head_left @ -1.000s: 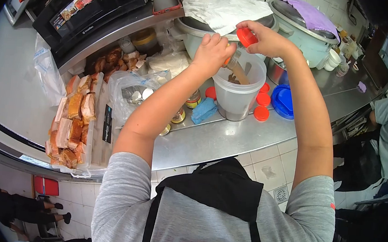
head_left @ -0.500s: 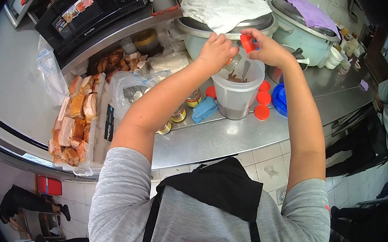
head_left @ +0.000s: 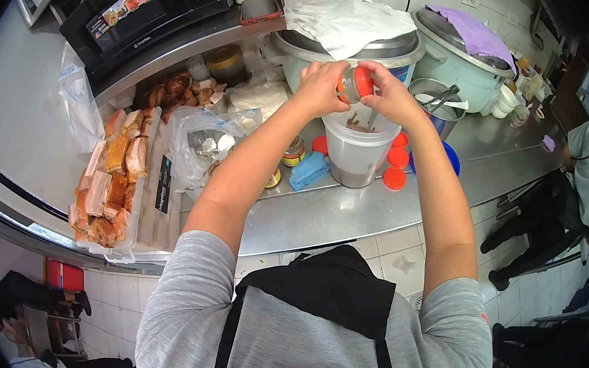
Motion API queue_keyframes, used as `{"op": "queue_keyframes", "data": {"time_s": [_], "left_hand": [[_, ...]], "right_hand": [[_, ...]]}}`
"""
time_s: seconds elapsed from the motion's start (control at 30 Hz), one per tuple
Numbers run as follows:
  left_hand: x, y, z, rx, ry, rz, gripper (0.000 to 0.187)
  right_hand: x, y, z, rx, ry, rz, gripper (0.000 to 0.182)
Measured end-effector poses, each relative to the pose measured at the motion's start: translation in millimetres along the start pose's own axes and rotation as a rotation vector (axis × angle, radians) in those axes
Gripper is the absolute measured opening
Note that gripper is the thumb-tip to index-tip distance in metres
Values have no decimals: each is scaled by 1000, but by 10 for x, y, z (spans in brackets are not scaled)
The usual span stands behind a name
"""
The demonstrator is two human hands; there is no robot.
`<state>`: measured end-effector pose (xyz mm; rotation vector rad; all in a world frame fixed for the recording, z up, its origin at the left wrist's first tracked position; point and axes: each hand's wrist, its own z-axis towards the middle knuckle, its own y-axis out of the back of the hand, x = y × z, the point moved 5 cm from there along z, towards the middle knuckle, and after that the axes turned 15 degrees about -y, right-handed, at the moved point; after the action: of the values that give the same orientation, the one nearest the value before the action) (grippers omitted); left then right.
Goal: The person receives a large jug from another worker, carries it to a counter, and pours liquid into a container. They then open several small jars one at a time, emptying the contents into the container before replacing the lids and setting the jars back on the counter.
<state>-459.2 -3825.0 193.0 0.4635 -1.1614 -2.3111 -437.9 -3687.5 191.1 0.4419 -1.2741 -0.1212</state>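
While both hands meet over the middle of the steel counter, the largest things ring that grip: behind it a big rice cooker with a white cloth draped over its lid, far to its left a tray of sliced roast pork, and directly beneath it a tall clear tub with dark sauce in the bottom and a spoon handle leaning inside. The left hand is wrapped around the body of a small jar, held on its side just above the tub's rim, and the right hand pinches the jar's red cap between thumb and fingertips; whether the cap is screwed tight or merely seated cannot be told. Below and to the right of the grip, three loose red lids lie on the counter beside a blue lid, which suggests several jars have already been emptied into the tub. Below and to the left, a few small jars with gold caps stand near a blue cloth, apparently waiting their turn. The tub looks under half full, so the work seems partway along.
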Motion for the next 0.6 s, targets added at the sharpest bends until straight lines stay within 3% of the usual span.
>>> {"op": "queue_keyframes", "data": {"time_s": [0.07,0.27,0.33,0.37,0.43,0.5,0.53,0.6], "left_hand": [[1,22,6,15,23,-27,78],[-29,76,-31,-55,55,-60,78],[-86,87,-55,-111,44,-37,77],[-130,100,-60,-132,40,-17,77],[-134,100,-91,-155,40,4,75],[-86,97,-146,-166,47,1,74],[-63,131,-184,-183,54,0,73],[-23,278,-277,-206,89,-15,74]], "right_hand": [[196,-47,-63,-72,108,-362,63],[320,-34,-61,-129,173,-433,50],[251,48,31,-237,-137,-450,47],[267,42,25,-298,-260,-405,61],[204,64,165,-237,-459,-632,81],[303,53,156,-234,-582,-636,83],[298,68,233,-183,-572,-675,82],[384,-45,256,-190,-343,-534,77]]}}
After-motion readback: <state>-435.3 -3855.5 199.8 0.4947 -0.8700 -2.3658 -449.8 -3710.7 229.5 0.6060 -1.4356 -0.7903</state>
